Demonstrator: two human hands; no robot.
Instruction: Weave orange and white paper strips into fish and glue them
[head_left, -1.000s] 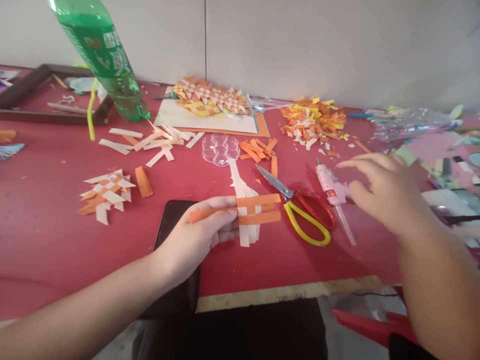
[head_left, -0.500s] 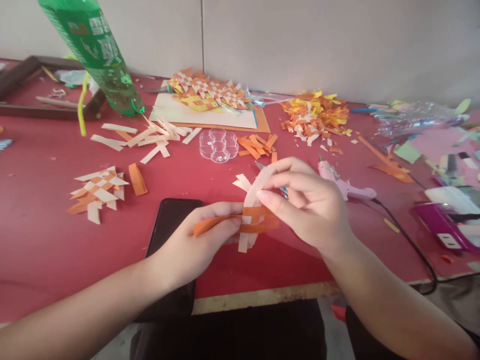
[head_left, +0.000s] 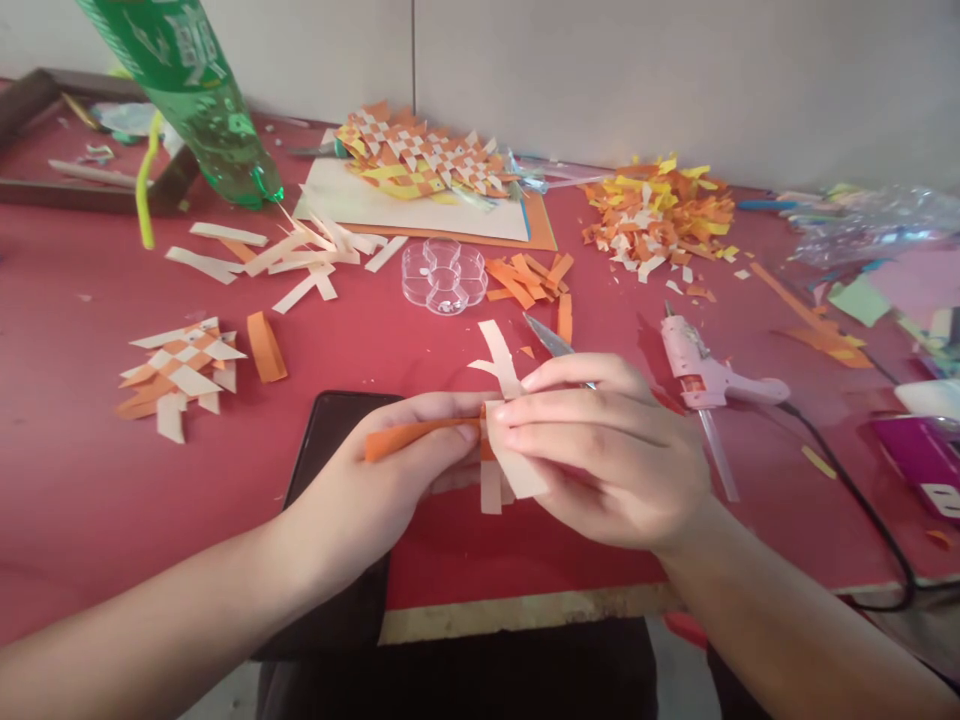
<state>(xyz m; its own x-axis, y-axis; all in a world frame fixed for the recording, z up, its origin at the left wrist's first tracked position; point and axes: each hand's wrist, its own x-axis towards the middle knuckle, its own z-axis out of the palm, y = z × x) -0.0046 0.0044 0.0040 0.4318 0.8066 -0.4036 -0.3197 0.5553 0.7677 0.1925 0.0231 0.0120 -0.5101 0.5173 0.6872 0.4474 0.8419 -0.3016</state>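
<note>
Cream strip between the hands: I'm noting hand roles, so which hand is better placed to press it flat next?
Right, I'd judge: the right hand has its fingers on the cream strip, while the left hand is pinching the orange strip.

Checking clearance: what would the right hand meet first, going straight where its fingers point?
Likely the left hand, just past the paper strips held between them; depth is unclear.

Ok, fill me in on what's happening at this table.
The person's left hand pinches a small orange-and-cream paper weave, and the right hand holds a cream strip bent down across it. A separate woven piece lies on the red table to the left. The glue gun and partly hidden scissors lie untouched.
</note>
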